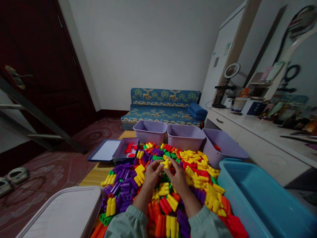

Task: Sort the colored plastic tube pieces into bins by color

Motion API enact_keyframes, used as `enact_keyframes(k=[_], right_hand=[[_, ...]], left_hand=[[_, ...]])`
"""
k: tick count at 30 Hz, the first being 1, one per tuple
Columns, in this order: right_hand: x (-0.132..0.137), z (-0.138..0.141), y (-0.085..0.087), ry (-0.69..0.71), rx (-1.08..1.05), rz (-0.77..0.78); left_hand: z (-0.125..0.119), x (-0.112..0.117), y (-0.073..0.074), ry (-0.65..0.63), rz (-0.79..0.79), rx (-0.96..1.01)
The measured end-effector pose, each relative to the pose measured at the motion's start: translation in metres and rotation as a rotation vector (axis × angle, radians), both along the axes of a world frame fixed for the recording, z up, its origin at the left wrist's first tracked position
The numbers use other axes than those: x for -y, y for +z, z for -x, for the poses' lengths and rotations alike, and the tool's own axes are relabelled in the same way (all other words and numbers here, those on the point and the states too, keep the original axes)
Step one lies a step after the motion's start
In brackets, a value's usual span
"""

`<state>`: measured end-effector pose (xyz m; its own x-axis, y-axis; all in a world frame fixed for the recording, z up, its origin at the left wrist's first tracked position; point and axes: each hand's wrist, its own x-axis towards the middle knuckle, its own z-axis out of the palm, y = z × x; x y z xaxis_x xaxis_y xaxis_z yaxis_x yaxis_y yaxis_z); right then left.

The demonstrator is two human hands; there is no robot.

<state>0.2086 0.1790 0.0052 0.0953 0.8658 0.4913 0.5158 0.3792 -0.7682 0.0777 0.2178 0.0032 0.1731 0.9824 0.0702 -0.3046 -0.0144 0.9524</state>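
Between the fingertips of both hands is a yellow plastic building block, made of short joined tubes. My left hand pinches it from the left. My right hand has its thumb and fingers curled round the other side. Under and around the hands spreads a heap of similar plastic pieces: purple blocks at left, yellow blocks at right, and red blocks near my wrists. Green and orange ones are mixed in. My fingers partly hide the held block.
Behind the heap stand three lilac bins; the right one contains a red piece. A small tray at left holds several red pieces. A large blue tub is at right, a white lid at front left. The wooden tabletop shows at left.
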Motion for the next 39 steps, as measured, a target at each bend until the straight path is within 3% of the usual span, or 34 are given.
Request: enact_keyframes(k=[6,18,32,36,39], right_hand=[[-0.001,-0.001,-0.003,-0.036,0.000,0.063],[0.000,-0.002,0.000,0.076,0.032,0.031],[-0.006,0.001,-0.003,-0.080,-0.177,0.099],[-0.010,0.001,-0.006,-0.140,-0.117,0.152],[-0.014,0.001,-0.007,-0.111,-0.081,0.173]], left_hand=[[-0.001,0.000,-0.003,-0.020,-0.003,-0.090],[-0.002,0.001,-0.002,-0.018,-0.038,-0.212],[-0.001,0.000,-0.004,-0.051,0.040,-0.159],[-0.001,-0.002,-0.006,-0.056,0.020,-0.154],[0.000,-0.003,-0.009,-0.054,-0.003,-0.186]])
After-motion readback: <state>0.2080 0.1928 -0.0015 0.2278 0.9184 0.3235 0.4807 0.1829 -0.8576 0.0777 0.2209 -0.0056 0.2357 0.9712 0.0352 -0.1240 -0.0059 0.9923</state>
